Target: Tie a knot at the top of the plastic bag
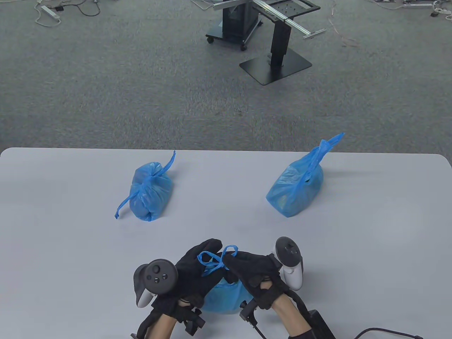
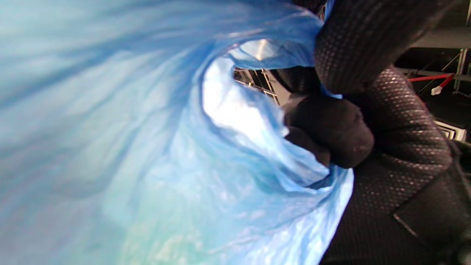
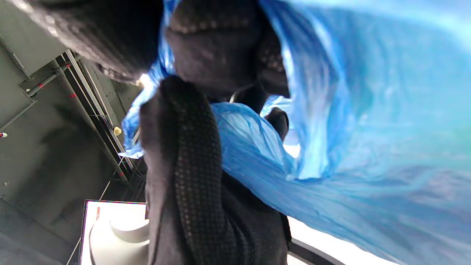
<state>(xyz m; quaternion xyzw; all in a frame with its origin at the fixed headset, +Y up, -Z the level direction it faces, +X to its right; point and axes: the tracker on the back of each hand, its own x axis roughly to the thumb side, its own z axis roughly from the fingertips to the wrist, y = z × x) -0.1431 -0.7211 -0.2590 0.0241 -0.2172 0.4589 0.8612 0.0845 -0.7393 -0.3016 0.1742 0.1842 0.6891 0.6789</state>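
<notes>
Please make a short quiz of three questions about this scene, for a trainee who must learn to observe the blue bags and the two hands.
1. How many blue plastic bags are on the table?
2. True or false: the left hand and the right hand both grip the handles of the near bag.
3. The far right bag lies: A) beside the far left bag, touching it; B) apart from it, across the table; C) under the hands.

Key: 1. Three. 2. True; in both wrist views gloved fingers close on blue plastic. 3. B.
</notes>
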